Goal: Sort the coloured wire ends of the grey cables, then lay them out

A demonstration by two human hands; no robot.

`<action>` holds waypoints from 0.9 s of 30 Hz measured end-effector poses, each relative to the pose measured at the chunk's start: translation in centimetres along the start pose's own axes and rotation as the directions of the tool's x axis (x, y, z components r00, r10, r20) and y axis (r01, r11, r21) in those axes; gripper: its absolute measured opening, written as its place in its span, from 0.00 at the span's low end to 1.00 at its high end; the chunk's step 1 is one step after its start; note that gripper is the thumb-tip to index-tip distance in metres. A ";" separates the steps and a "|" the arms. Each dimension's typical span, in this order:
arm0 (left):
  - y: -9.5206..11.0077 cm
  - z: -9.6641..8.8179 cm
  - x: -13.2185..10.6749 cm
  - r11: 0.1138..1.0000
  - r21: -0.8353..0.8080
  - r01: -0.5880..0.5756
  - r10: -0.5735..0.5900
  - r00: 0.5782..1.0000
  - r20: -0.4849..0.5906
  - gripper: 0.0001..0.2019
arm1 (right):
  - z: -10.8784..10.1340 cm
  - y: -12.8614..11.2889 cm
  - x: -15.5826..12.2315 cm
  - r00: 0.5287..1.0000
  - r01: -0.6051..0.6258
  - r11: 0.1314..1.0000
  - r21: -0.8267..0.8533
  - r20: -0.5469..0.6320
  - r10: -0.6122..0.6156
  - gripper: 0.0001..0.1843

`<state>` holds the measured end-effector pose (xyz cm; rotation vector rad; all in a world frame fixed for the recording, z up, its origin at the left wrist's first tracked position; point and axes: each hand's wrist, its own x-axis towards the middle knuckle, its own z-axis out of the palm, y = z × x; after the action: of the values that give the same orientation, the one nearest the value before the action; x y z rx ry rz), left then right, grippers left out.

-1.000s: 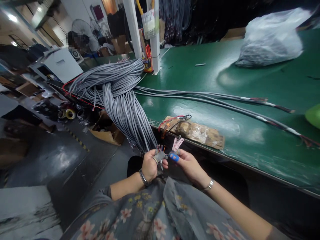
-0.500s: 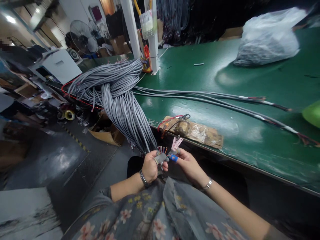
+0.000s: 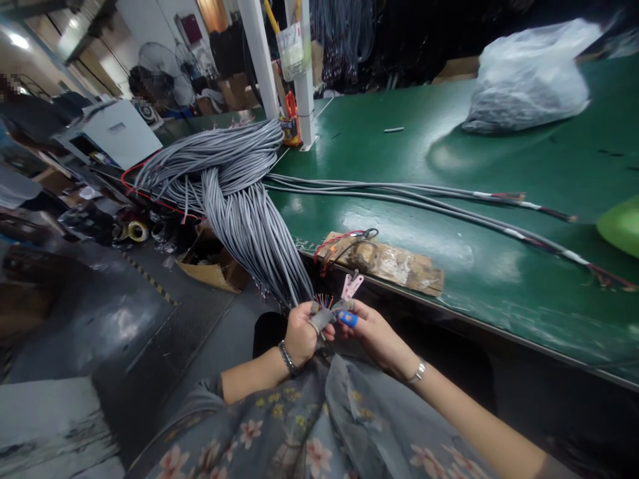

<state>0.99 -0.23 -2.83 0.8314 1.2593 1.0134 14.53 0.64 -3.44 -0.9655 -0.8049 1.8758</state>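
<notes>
Coloured wires just below frame centre are held in the left hand, apparently so ends are exposed; whether the narrowed right hand grips anything cannot be told. Beyond, grey cables are draped off the counter.

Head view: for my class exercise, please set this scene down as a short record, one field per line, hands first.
Left hand: holds a bunch of colored wires, tips fanned out
Right hand: fingertips close to the left hand's; anything held is too small to tell
Pink clip: just beyond the right fingertips
Cable bundle: gray, draped over the bench edge
Bench: green top
Wooden board: near the front edge
Plastic bag: far right
</notes>
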 end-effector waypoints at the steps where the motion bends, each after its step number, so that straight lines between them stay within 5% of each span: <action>1: -0.1 -0.1 0.0 1.000 0.018 -0.007 0.007 1.000 0.006 0.22 | 0.2 -0.1 0.0 1.000 0.014 1.000 -0.023 -0.012 -0.014 0.23; 8: -0.8 -0.3 0.1 0.999 0.042 -0.025 0.026 1.000 -0.016 0.20 | 1.0 -0.1 -0.1 0.999 0.003 1.000 -0.010 -0.052 -0.004 0.23; 17: 0.5 0.3 0.0 0.996 -0.093 0.005 -0.016 0.993 -0.114 0.18 | -0.3 0.3 -0.8 0.998 -0.035 0.998 -0.048 0.058 0.038 0.21; 22: 0.7 0.3 0.0 0.998 -0.062 0.017 -0.021 0.998 -0.065 0.19 | -0.5 0.0 -0.2 1.000 -0.029 0.996 0.084 -0.008 0.030 0.20; 27: 0.0 -0.1 0.1 1.000 -0.028 0.013 -0.013 1.000 0.012 0.20 | -0.1 -0.6 0.2 0.996 -0.080 0.978 0.191 0.054 0.070 0.18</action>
<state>0.92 -0.13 -2.89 0.8057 1.2359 1.0125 14.75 1.12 -3.02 -0.8429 -0.6080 2.0071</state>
